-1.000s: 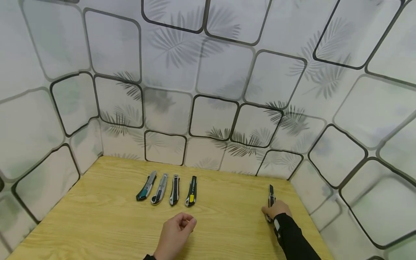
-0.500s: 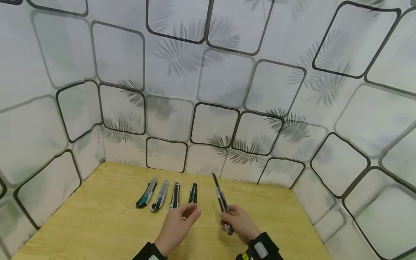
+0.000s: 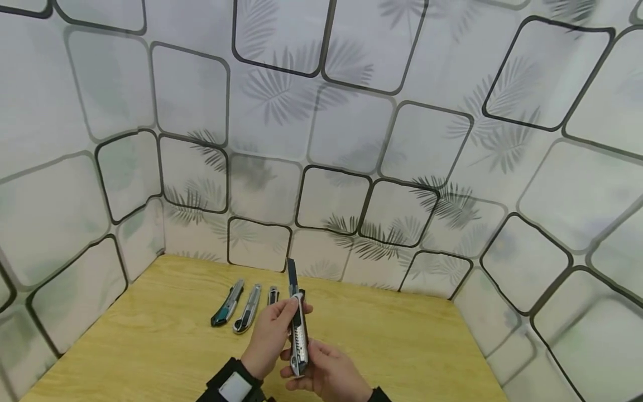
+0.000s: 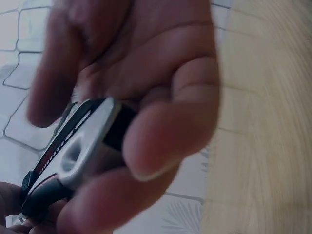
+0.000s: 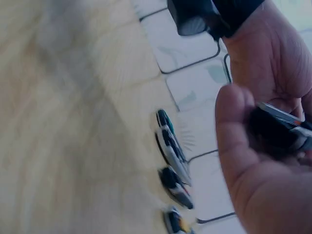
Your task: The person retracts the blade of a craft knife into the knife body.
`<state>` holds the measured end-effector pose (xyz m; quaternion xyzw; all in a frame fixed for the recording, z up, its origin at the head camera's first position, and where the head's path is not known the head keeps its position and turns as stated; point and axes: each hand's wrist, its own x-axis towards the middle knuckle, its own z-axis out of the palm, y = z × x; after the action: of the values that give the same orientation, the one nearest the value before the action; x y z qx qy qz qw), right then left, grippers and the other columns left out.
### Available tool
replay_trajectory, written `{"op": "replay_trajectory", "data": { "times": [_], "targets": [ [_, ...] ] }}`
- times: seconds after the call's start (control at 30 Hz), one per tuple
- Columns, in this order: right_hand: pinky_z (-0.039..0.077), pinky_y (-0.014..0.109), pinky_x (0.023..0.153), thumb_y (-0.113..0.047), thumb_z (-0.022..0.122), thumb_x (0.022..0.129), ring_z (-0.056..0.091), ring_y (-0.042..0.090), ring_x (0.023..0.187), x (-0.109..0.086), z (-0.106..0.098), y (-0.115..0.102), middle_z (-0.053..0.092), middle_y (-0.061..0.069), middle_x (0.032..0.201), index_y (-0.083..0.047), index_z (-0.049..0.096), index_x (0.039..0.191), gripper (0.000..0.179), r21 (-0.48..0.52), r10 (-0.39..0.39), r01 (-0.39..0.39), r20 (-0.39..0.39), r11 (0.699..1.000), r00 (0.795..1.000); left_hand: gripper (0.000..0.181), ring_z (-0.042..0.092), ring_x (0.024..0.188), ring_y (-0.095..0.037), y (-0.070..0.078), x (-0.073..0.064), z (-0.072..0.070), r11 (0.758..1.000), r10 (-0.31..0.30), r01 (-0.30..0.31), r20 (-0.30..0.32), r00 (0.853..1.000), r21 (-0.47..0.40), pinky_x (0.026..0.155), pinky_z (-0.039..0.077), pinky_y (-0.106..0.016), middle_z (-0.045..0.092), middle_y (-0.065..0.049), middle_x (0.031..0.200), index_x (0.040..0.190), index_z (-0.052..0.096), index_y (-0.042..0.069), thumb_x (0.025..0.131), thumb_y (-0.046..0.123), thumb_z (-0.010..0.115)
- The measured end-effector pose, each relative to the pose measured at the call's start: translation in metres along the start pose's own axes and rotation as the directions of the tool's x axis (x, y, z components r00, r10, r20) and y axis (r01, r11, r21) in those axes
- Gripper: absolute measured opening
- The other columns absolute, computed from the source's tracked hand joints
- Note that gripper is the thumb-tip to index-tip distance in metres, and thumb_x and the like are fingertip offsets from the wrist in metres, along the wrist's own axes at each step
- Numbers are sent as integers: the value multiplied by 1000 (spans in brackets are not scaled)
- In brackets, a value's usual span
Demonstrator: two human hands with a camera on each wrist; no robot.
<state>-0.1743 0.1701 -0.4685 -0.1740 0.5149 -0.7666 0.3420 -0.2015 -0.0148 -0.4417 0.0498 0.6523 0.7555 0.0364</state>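
Observation:
Both of my hands hold a utility knife (image 3: 300,341) upright over the front of the table, its dark blade (image 3: 292,273) slid out at the top. My left hand (image 3: 268,338) pinches the silver-and-black handle near the blade end, thumb on its face. Lower down, my right hand (image 3: 335,369) grips the butt between thumb and fingers. The handle's silver part (image 4: 85,141) shows between the left fingers in the left wrist view. In the right wrist view the right palm partly hides the dark handle (image 5: 278,129).
Behind the hands lies a row of other utility knives: a teal-and-grey one (image 3: 228,304), a silver one (image 3: 246,310), and a third (image 3: 273,295) partly covered by the left hand. Another, yellow-marked knife (image 5: 178,223) is mostly hidden in the head view. Patterned cloth (image 3: 351,139) walls the wooden table (image 3: 402,346).
My right hand has lifted the utility knife from the table's right side and carried it left, turning it upright. My left hand has since taken hold of its upper part.

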Motion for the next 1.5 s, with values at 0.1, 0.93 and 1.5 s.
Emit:
{"op": "replay_trajectory", "data": {
  "times": [0.1,0.93,1.5],
  "targets": [
    [55,32,109,-38,51,113,70,12,121,-1,-2,6,68,0,138,0,35,163,65,77,-21,17,56,997,998,45,62,111,-15,2,-1,-1,1000,-17,17,18,1000,-23,91,46,-32,77,-11,126,133,69,0,115,37,51],
    [57,31,103,-27,50,113,71,13,113,-1,1,24,71,4,126,1,63,135,38,77,-32,44,-148,996,989,48,74,107,-17,-20,-1,1,968,-145,174,161,976,-182,101,51,-38,78,-3,123,150,56,3,115,35,49],
    [58,29,96,-34,50,112,69,10,104,5,12,17,70,-1,112,-13,67,109,28,56,-44,56,-194,997,980,62,64,80,-17,-18,-4,9,995,-96,97,73,993,-10,78,49,-31,70,1,85,117,63,1,112,59,42]
  ]
}}
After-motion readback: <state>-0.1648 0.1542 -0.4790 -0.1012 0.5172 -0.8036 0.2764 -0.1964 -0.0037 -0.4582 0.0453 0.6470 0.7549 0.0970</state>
